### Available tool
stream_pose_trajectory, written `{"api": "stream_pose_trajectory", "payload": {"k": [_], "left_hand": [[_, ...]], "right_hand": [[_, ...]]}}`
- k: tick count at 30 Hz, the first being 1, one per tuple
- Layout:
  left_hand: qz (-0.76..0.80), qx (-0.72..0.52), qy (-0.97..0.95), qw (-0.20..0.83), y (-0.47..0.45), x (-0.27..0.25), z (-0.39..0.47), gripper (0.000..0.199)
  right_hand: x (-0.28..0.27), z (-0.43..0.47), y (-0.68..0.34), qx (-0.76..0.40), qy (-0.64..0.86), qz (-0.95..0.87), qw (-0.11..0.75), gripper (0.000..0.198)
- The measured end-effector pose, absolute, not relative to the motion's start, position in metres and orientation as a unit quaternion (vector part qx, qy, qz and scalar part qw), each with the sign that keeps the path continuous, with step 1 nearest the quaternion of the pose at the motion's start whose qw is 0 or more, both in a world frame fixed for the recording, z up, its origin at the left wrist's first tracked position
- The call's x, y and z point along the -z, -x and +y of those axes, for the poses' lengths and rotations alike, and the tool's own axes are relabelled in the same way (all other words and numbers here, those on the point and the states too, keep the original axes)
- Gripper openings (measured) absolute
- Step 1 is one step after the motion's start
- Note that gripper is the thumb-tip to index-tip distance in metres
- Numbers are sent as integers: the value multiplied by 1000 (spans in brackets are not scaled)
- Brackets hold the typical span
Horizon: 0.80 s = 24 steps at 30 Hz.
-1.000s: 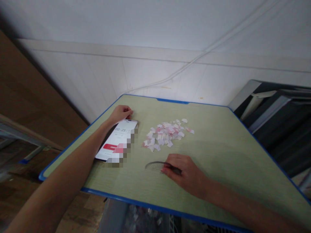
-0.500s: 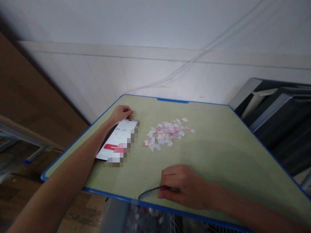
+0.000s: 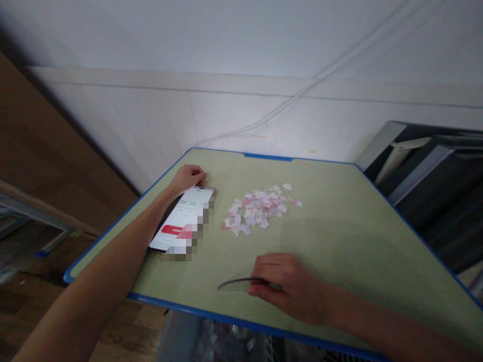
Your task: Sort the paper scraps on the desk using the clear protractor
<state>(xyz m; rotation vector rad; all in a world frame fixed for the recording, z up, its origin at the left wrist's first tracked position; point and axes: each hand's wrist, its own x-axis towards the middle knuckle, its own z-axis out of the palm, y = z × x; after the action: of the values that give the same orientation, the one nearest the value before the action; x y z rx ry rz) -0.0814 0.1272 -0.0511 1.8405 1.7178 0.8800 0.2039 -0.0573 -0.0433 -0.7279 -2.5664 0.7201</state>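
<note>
My right hand [image 3: 289, 286] is closed around a thin, dark, curved strip [image 3: 237, 280], whose tapered end points left above the near part of the table [image 3: 324, 221]. At the far left, my left hand [image 3: 189, 176] rests on the tabletop with curled fingers; whatever may be inside them is hidden. Right below it lies a phone [image 3: 184, 211] showing a timer and a red button, its right side blurred by blocks. A loose heap of small white and pink paper scraps [image 3: 258, 207] sits mid-table, between my two hands and apart from both.
A blue rim [image 3: 211, 312] edges the table. Under the near edge is a bin [image 3: 222, 339] with a jumble of scraps. Folded dark panels [image 3: 441, 186] lean at the right. A white wall [image 3: 241, 110] with a cable [image 3: 279, 108] stands behind, a brown board [image 3: 56, 136] at left.
My right hand has shifted slightly to the right, and the curved strip's free end has lifted away from the table's near edge. My left hand, the phone and the scraps look the same.
</note>
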Motion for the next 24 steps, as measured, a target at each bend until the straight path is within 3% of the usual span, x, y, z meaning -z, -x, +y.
{"api": "stream_pose_trajectory", "payload": {"k": [7, 16, 24], "left_hand": [[620, -328, -667, 252, 80, 52, 126, 20], [607, -331, -667, 277, 83, 55, 127, 22], [604, -336, -668, 276, 83, 56, 127, 22]], "right_hand": [[48, -34, -232, -446, 403, -745, 290, 29], [53, 19, -269, -443, 538, -536, 476, 41], [56, 15, -274, -477, 523, -528, 470, 36]]}}
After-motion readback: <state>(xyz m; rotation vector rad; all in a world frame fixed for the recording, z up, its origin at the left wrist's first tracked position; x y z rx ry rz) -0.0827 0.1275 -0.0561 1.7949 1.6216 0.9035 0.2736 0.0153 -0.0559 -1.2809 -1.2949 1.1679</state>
